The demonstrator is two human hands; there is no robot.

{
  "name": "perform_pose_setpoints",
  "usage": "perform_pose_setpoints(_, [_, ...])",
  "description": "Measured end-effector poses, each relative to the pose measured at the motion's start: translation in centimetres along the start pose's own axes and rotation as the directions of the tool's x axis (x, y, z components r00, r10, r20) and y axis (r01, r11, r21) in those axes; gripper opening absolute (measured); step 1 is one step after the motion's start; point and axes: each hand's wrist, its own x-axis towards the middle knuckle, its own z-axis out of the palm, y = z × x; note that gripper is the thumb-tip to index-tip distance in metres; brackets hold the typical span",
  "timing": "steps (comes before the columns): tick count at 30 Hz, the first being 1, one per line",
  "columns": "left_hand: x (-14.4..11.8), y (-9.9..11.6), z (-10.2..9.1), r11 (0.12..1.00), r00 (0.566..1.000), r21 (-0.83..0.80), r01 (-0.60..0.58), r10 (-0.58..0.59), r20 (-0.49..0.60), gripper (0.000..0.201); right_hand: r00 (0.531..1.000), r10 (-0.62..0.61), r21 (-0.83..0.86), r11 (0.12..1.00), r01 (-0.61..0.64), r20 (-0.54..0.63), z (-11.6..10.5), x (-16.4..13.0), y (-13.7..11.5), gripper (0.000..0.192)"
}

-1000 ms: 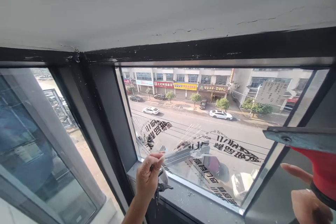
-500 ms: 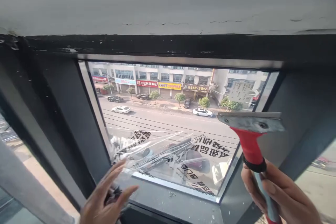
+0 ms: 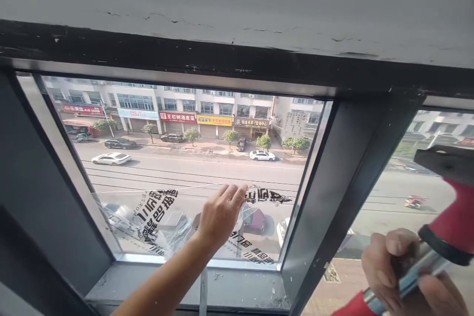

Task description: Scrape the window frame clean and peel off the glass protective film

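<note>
A clear protective film (image 3: 155, 219) printed with black characters hangs loose and creased over the lower part of the window pane (image 3: 200, 160). My left hand (image 3: 222, 210) reaches across to the film's upper edge, fingers curled closed on it; the fingertips are partly hidden. At the lower right, my right hand (image 3: 383, 259) is wrapped around the handle of a scraper (image 3: 457, 219). The scraper has a red neck, a black collar and a wide metal blade holder, and it is held tilted, away from the glass.
A dark frame (image 3: 344, 158) surrounds the pane, with a grey sill (image 3: 255, 286) below bearing bits of debris. Above runs a pale wall edge (image 3: 237, 5) with cracks. A second window (image 3: 392, 197) is at the right. Outside lie a street, parked cars and shops.
My left hand has moved right and up from the lower left, closing on the film. The film has shifted and folded differently. The scraper has moved right, and the view has turned right.
</note>
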Motion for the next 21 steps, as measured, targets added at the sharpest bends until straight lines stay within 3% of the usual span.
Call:
perform_pose_setpoints(3, [0.8,-1.0,-1.3,0.996,0.996,-0.035,-0.085,0.085,-0.023,0.009,0.994,0.01,0.157,0.987,-0.027,0.107,1.3,0.8,0.6,0.021])
perform_pose_setpoints(7, [1.8,-1.7,-1.8,0.968,0.97,-0.078,-0.238,0.234,-0.059,0.012,0.995,0.096,0.218,0.972,-0.092,-0.006,2.7,0.8,1.9,0.028])
perform_pose_setpoints(10, [1.2,-2.0,-1.3,0.909,0.951,-0.291,-0.297,0.308,-0.011,0.014,0.997,0.082,0.191,0.978,-0.079,-0.006,3.3,0.4,2.8,0.03])
perform_pose_setpoints(15, [-3.1,-0.3,-1.8,0.807,0.991,-0.588,-0.052,0.112,0.066,0.014,0.999,0.01,0.099,0.995,-0.006,-0.045,3.6,0.2,3.3,0.024])
perform_pose_setpoints(21, [-10.2,2.9,-3.9,0.759,0.979,-0.62,0.2,-0.131,0.156,0.019,0.985,-0.048,0.012,0.999,0.051,-0.164,4.0,0.4,2.8,0.022])
